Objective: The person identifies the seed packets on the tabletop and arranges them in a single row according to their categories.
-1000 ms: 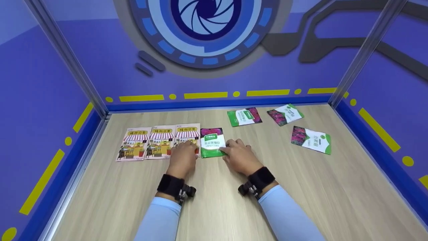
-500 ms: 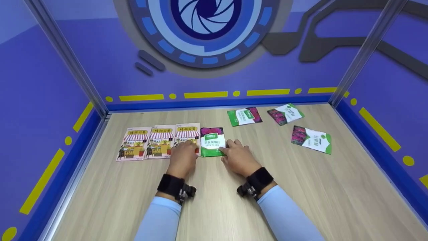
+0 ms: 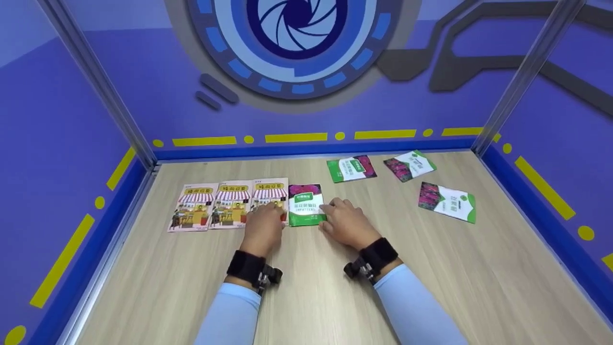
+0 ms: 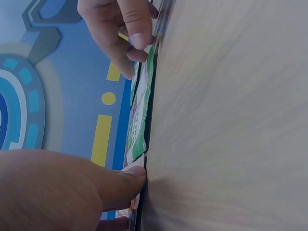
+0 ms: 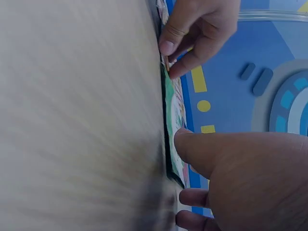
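Observation:
Three pink shopfront-print packets lie in a row; the rightmost pink packet (image 3: 269,188) is partly hidden under my left hand (image 3: 264,229), whose fingertips rest on it. Right beside it lies a green and white seed packet (image 3: 305,205) with magenta flowers, squared up to the row. My right hand (image 3: 348,224) is at that packet's right edge, fingers relaxed on the table side. In the right wrist view its thumb (image 5: 192,147) overlaps the seed packet. The left wrist view shows my left thumb (image 4: 127,185) at the pink packet's lower edge.
Two more pink packets, a middle one (image 3: 230,205) and a left one (image 3: 192,208), continue the row. Further seed packets lie askew on the right: one at the back (image 3: 352,168), one beyond it (image 3: 410,166), one nearer (image 3: 448,202). Blue printed walls (image 3: 306,120) enclose the wooden table (image 3: 306,287).
My right thumb has drawn back from the face of the seed packet to its right edge. My left hand stays on the pink packet, and the packets keep their places.

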A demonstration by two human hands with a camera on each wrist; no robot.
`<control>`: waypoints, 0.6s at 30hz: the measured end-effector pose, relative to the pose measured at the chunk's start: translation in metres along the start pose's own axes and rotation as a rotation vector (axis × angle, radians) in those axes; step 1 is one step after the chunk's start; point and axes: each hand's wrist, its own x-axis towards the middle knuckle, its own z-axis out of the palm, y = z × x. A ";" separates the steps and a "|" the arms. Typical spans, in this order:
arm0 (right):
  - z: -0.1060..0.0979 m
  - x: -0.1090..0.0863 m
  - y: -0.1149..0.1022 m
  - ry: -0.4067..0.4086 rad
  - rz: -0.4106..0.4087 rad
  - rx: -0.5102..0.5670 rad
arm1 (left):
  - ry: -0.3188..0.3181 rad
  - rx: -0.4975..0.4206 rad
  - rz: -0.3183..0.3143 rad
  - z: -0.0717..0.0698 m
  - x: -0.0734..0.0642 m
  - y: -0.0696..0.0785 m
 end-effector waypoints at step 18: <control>0.005 0.047 0.058 -0.093 0.145 0.083 | -0.011 0.012 0.007 0.002 0.001 -0.002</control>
